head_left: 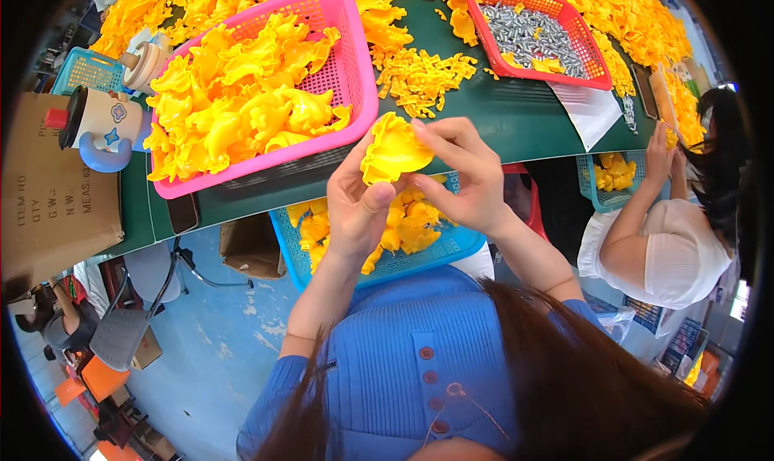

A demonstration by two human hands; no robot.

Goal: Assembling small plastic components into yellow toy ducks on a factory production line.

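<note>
A cupped yellow plastic piece (395,148) is raised over the table's near edge, between my two hands. My left hand (355,207) grips it from the left and below, with the thumb at its lower rim. My right hand (466,171) pinches at its right side; whether a smaller part sits in those fingers I cannot make out. Below my hands, a blue basket (292,255) rests on my lap with several similar yellow pieces (411,223). Just left of my left hand stands a pink basket (367,74) heaped with more yellow shells (242,98).
On the green table (516,126) lie small yellow parts (423,78) and large yellow heaps. A red basket (592,74) holds small silvery metal parts (532,38). Mugs, a dark phone (184,213) and a cardboard box (56,187) are at left. A co-worker (669,243) sits at right.
</note>
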